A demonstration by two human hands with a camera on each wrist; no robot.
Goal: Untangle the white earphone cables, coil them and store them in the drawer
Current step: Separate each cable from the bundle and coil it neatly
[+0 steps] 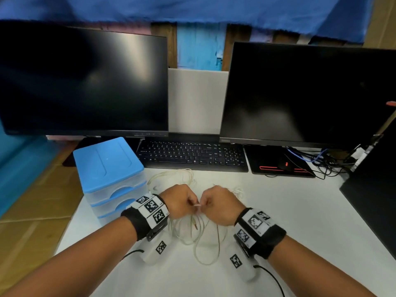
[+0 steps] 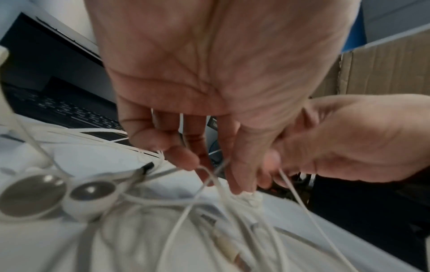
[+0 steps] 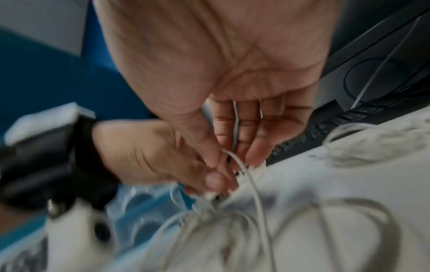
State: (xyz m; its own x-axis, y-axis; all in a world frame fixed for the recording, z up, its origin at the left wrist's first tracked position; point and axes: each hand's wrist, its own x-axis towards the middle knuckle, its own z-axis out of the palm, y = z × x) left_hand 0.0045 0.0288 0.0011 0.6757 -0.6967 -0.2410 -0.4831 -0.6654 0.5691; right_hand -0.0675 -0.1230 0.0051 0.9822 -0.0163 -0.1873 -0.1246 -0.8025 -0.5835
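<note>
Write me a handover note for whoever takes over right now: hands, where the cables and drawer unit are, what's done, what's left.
Left hand: pinching strands of the white earphone cables at the tangle, above the desk.
Right hand: pinching the same tangle from the other side, hands almost touching.
Cables: loops hang and lie below the hands; more lie behind them, before the keyboard. Two earbuds rest on the desk by the left hand.
Drawer unit: blue-topped, at the left; drawers look closed.
Done: nothing finished; cables are tangled.
Left: finish untangling, coil each cable, open a drawer, store them.
</note>
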